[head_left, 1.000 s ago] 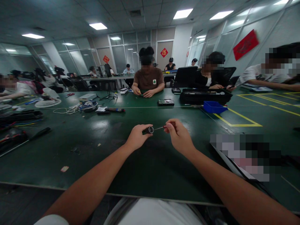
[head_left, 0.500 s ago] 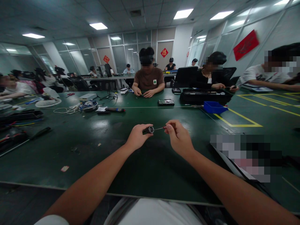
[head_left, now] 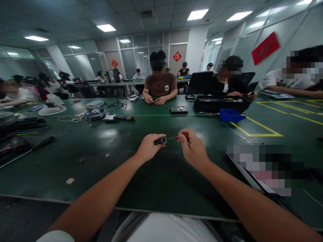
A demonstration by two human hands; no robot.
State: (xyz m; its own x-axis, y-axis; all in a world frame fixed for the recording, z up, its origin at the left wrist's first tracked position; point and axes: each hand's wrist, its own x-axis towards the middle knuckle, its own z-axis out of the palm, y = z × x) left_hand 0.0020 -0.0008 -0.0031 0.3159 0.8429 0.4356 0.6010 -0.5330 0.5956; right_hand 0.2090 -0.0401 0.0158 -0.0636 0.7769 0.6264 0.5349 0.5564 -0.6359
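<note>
Between the thumb and fingers of my left hand (head_left: 147,148) is a short black cylinder (head_left: 163,140), its round, silver-rimmed end turned towards my right hand and partly towards me. The inside of that end looks dark, and what kind of part it is I cannot make out. My right hand (head_left: 191,146) is closed around the reddish handle of a thin screwdriver (head_left: 172,138). The screwdriver's metal shaft points left, its tip at or just beside the cylinder's rim; contact is unclear. Both hands are held above the green table (head_left: 161,185).
Farther back lie a hard drive (head_left: 179,110), a blue bin (head_left: 231,115), a long black case (head_left: 222,103) and a dark pen-like tool (head_left: 123,118). Cables (head_left: 94,114) are heaped at left. A blurred sheet (head_left: 262,171) lies right. A co-worker (head_left: 160,84) sits opposite.
The black cylinder has shifted very slightly to the right and its round end has turned a little. The right hand and screwdriver look almost unmoved.
</note>
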